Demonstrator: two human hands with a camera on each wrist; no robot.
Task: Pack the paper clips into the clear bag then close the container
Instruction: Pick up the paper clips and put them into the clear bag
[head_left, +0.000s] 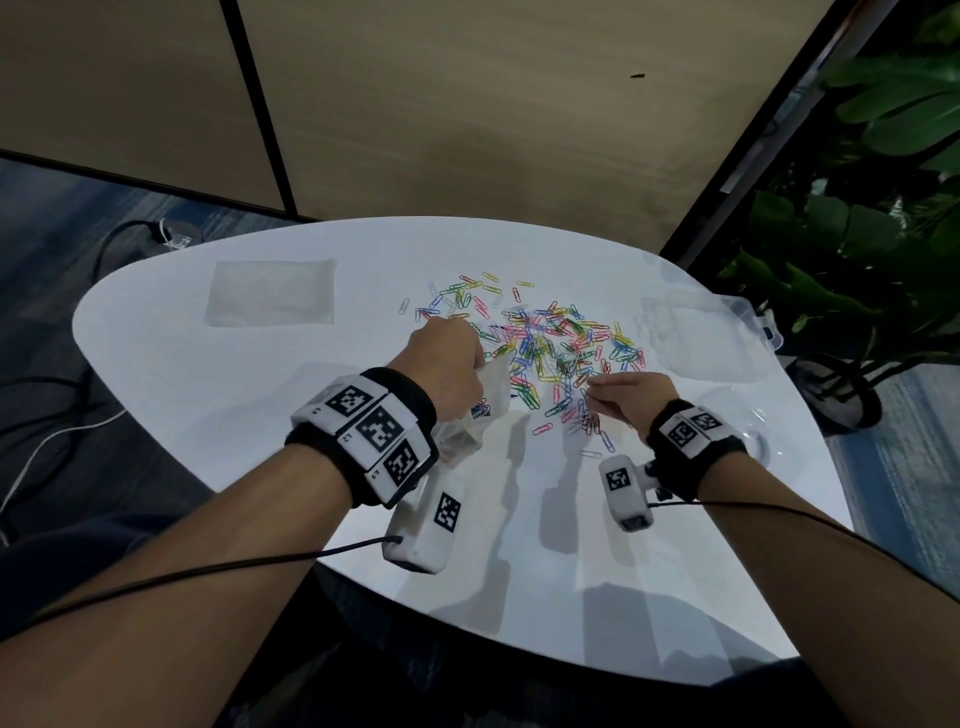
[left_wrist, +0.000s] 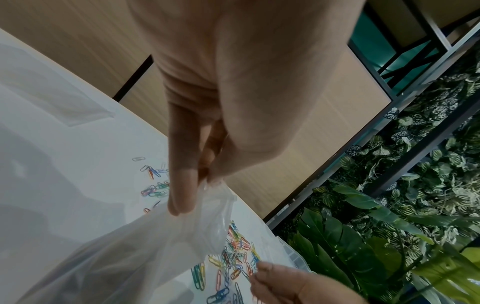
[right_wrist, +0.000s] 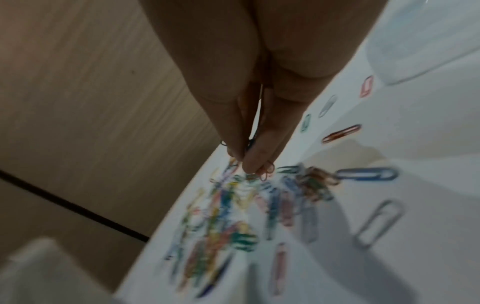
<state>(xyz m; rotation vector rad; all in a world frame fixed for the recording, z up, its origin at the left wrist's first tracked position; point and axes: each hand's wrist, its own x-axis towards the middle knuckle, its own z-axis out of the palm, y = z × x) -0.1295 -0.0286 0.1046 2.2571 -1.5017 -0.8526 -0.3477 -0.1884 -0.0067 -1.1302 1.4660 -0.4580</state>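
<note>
Coloured paper clips lie scattered over the middle of the white table. My left hand pinches the rim of a clear bag and holds it up off the table; the bag hangs below my fingers with a few clips inside. My right hand sits at the near edge of the pile, its fingertips pinching a small bunch of clips. More clips lie between the two hands.
A second clear bag lies flat at the far left of the table. A clear plastic container with its lid open stands at the right edge. Green plants stand beyond it. Cables run on the floor at the left.
</note>
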